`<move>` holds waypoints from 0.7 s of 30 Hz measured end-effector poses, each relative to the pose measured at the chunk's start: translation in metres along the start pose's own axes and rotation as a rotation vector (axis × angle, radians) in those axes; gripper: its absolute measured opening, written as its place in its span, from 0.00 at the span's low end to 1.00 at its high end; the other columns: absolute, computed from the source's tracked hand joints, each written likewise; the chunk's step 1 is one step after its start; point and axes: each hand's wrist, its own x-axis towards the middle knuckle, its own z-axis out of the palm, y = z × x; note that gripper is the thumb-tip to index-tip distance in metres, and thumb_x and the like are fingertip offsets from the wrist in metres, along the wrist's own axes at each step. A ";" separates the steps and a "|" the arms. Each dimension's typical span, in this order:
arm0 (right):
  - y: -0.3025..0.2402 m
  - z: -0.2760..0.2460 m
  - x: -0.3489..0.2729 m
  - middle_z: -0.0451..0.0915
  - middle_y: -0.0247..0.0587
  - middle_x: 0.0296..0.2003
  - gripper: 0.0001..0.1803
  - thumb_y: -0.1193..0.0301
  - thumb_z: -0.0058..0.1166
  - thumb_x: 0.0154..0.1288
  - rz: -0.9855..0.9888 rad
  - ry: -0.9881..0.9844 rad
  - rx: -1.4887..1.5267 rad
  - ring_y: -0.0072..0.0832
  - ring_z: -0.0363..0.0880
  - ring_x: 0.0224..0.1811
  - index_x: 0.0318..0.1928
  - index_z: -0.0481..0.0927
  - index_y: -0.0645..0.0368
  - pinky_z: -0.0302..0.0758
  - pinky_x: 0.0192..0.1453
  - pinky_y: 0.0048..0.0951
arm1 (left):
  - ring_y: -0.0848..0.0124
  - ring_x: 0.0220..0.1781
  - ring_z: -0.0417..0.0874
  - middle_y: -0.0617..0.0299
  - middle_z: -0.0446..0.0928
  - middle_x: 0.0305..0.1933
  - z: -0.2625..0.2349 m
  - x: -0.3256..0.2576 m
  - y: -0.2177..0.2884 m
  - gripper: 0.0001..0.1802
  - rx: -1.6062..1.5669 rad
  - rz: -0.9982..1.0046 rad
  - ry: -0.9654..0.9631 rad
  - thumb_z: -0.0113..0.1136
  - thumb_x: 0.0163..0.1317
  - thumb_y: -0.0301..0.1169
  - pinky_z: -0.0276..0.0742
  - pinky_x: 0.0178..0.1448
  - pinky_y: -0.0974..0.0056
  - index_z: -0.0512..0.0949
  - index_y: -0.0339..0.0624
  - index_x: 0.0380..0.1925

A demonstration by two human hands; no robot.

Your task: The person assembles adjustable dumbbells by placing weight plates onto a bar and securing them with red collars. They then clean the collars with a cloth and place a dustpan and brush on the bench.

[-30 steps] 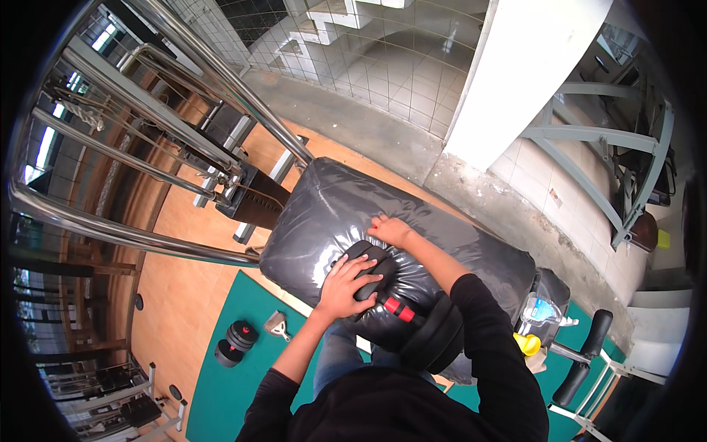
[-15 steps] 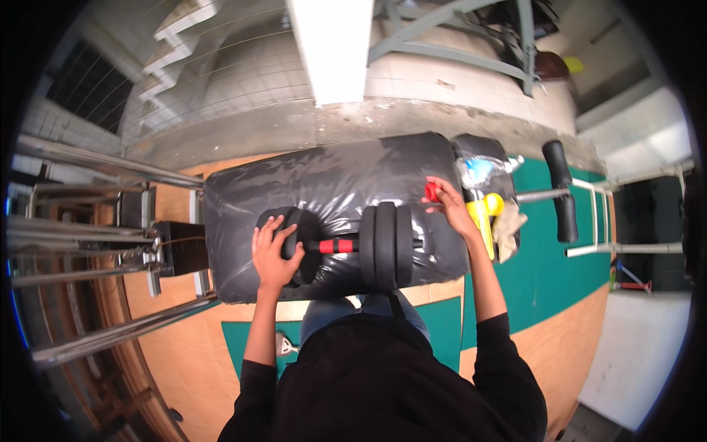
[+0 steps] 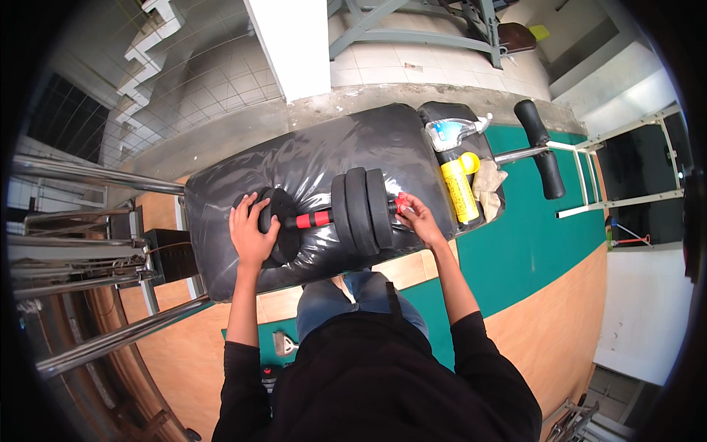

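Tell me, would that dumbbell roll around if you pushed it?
Probably. The dumbbell has round black plates, so it could roll on the bench's shiny plastic wrap. It looks heavy for its size. The left hand and right hand steady both ends.

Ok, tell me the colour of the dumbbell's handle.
Red, between black plates; the dumbbell handle shows best in the head view.

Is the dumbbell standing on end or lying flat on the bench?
Lying flat. The dumbbell rests sideways on the bench, bar level, left hand on one end's plates, right hand at the other.
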 end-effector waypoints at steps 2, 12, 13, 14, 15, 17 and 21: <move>-0.003 -0.009 0.004 0.77 0.32 0.50 0.21 0.74 0.53 0.69 -0.046 -0.048 -0.121 0.18 0.76 0.52 0.61 0.70 0.60 0.76 0.55 0.23 | 0.59 0.66 0.70 0.60 0.73 0.60 0.000 0.001 -0.001 0.20 0.004 -0.006 0.002 0.64 0.51 0.35 0.57 0.71 0.48 0.80 0.51 0.47; -0.021 -0.024 0.022 0.82 0.36 0.46 0.20 0.82 0.63 0.57 -0.208 -0.234 -0.354 0.22 0.80 0.48 0.51 0.77 0.61 0.77 0.53 0.25 | 0.60 0.66 0.71 0.61 0.74 0.58 -0.004 0.004 0.002 0.20 0.029 -0.030 -0.012 0.64 0.50 0.34 0.59 0.71 0.51 0.81 0.50 0.46; -0.021 -0.026 0.022 0.82 0.36 0.46 0.19 0.82 0.63 0.57 -0.227 -0.248 -0.355 0.22 0.80 0.49 0.50 0.78 0.60 0.77 0.53 0.25 | 0.60 0.66 0.71 0.61 0.74 0.58 -0.003 0.004 0.004 0.20 0.025 -0.027 -0.013 0.64 0.50 0.34 0.60 0.71 0.51 0.81 0.50 0.46; -0.022 -0.027 0.023 0.82 0.37 0.47 0.19 0.83 0.63 0.56 -0.282 -0.259 -0.376 0.23 0.79 0.50 0.49 0.79 0.59 0.77 0.53 0.26 | 0.60 0.65 0.71 0.61 0.74 0.58 -0.004 0.004 0.005 0.19 0.022 -0.023 -0.015 0.64 0.50 0.34 0.60 0.71 0.51 0.81 0.50 0.46; -0.023 -0.028 0.023 0.81 0.37 0.48 0.18 0.84 0.62 0.56 -0.338 -0.269 -0.397 0.23 0.79 0.51 0.48 0.79 0.59 0.77 0.54 0.27 | 0.60 0.65 0.71 0.61 0.75 0.58 -0.004 0.005 0.006 0.19 0.019 -0.018 -0.017 0.64 0.50 0.34 0.60 0.71 0.51 0.81 0.50 0.46; -0.025 -0.027 0.014 0.81 0.38 0.50 0.18 0.86 0.61 0.55 -0.473 -0.280 -0.540 0.25 0.79 0.53 0.46 0.79 0.59 0.78 0.55 0.29 | 0.60 0.65 0.71 0.61 0.75 0.58 -0.006 -0.002 0.005 0.19 0.021 -0.023 -0.023 0.64 0.50 0.34 0.60 0.71 0.52 0.81 0.50 0.46; -0.055 -0.011 -0.001 0.79 0.41 0.53 0.17 0.88 0.58 0.55 -0.572 -0.261 -0.753 0.27 0.77 0.56 0.44 0.79 0.59 0.79 0.57 0.29 | 0.61 0.66 0.71 0.63 0.74 0.58 -0.004 -0.004 0.001 0.20 0.000 -0.045 -0.017 0.65 0.49 0.37 0.58 0.72 0.48 0.81 0.52 0.45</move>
